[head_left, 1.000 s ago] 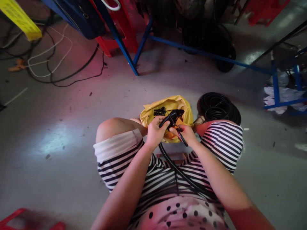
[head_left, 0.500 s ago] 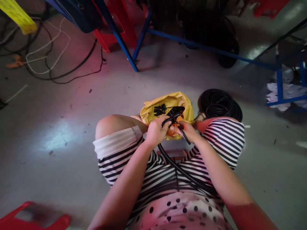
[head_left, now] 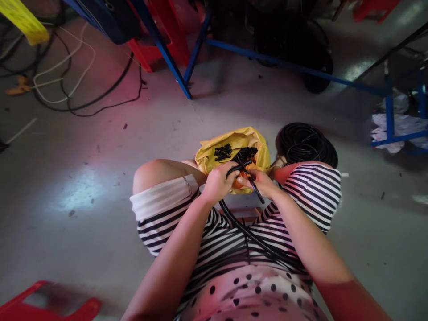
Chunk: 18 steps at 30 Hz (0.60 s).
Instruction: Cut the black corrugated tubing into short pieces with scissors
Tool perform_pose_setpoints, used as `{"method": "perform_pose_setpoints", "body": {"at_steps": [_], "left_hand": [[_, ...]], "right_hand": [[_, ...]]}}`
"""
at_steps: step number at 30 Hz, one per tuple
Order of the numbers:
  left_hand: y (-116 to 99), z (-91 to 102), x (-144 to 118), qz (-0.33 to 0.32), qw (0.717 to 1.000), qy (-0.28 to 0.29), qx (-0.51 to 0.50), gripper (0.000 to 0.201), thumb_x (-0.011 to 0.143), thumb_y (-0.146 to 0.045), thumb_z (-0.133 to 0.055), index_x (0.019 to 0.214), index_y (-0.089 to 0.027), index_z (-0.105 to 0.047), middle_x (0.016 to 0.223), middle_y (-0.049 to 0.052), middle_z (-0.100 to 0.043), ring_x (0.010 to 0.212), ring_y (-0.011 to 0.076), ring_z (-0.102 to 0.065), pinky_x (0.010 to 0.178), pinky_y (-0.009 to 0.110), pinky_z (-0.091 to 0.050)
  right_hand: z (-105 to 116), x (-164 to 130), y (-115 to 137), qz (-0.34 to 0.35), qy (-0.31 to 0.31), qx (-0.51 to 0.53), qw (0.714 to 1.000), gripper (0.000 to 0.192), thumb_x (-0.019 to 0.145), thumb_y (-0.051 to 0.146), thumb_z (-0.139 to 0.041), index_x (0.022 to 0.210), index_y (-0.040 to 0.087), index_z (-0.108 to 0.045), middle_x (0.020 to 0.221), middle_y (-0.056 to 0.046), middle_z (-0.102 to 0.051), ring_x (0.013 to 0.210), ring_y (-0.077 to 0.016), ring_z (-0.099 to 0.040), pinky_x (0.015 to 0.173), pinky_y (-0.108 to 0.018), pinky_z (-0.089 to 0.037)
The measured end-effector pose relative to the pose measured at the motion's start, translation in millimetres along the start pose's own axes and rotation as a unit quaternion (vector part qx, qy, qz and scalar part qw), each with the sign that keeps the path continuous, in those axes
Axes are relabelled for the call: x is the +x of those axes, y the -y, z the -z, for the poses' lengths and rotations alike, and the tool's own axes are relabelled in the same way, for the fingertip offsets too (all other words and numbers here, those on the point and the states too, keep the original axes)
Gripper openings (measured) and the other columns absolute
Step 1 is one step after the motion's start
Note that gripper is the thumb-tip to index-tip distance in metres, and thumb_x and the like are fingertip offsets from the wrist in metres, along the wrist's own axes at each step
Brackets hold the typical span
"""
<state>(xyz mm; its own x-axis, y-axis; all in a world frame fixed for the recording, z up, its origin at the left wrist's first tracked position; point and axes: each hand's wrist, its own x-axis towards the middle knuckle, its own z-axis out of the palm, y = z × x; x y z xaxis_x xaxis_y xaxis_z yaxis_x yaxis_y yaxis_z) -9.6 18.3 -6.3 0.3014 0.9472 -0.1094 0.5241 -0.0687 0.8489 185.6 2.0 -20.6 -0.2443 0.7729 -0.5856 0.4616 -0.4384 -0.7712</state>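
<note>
While the left hand grips the tube over the near edge of the bag and the right hand, just beside it, grips the tool, a loosened left hold may let the tube slip, bringing that hand against the tool.

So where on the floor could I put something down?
Try mostly bare floor outside the left knee, nearer than the cables, or between the yellow bag and blue frame; small scraps dot it. It's crowded around the bag and black coil.
</note>
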Motion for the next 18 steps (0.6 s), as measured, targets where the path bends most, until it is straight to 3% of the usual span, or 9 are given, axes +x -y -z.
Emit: {"method": "perform_pose_setpoints", "body": {"at_steps": [7, 18], "left_hand": [[3, 0.2, 0, 0.000, 1.000, -0.014, -0.008, 0.020, 0.092, -0.025, -0.057, 0.105, -0.021, -0.071, 0.106, 0.007, -0.077, 0.098, 0.0232, -0.071, 0.087, 0.033, -0.053], [-1, 1.5, 1, 0.034, 0.998, -0.042, -0.011, 0.019, 0.090, -0.024, -0.059, 0.105, -0.021, -0.070, 0.102, 0.006, -0.077, 0.093, 0.0225, -0.070, 0.085, 0.033, -0.052]], "right_hand": [[2, -4, 6, 0.006, -0.001, -0.021, 1.000, 0.056, 0.072, 0.073, -0.070, 0.076, 0.020, -0.054, 0.065, 0.004, -0.050, 0.060, -0.0122, -0.045, 0.054, -0.025, -0.032], [2, -5, 8, -0.012, -0.022, -0.037, 0.999, 0.057, 0.072, 0.076, -0.067, 0.070, 0.020, -0.055, 0.058, 0.002, -0.051, 0.055, -0.0135, -0.047, 0.052, -0.027, -0.031]]}}
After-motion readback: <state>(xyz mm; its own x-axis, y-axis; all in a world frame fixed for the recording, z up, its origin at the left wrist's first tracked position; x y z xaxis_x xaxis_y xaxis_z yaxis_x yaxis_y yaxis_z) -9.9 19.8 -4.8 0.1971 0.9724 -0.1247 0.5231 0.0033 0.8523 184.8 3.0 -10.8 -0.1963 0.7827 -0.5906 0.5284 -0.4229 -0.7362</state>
